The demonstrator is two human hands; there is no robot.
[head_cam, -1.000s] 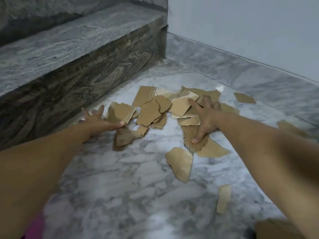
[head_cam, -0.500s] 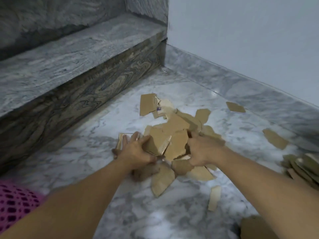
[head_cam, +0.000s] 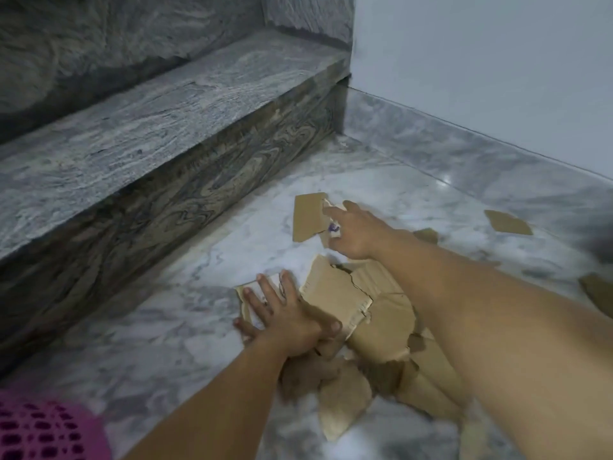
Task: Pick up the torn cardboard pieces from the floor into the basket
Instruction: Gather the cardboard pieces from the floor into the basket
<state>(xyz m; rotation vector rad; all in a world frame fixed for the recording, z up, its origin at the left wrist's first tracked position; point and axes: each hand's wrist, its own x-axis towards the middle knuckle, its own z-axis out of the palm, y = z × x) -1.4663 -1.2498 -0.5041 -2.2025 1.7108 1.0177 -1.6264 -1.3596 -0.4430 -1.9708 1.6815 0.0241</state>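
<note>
A heap of torn brown cardboard pieces [head_cam: 365, 313] lies on the marble floor in front of me. My left hand [head_cam: 285, 313] rests flat on the left side of the heap, fingers spread and straight. My right hand [head_cam: 355, 230] reaches further out, fingers extended onto a separate cardboard piece [head_cam: 308, 215] that lies beyond the heap. My right forearm hides part of the heap. The pink basket [head_cam: 43, 429] shows only as a woven corner at the bottom left.
A grey stone step [head_cam: 149, 121] runs along the left, a white wall [head_cam: 481, 71] with a marble skirting at the back right. Loose cardboard scraps [head_cam: 507, 222] lie near the skirting and at the right edge [head_cam: 597, 292].
Both hands had pulled the pieces together into a heap. Since then my right hand has left the heap and reached forward to the far piece; my left hand has flattened on the heap.
</note>
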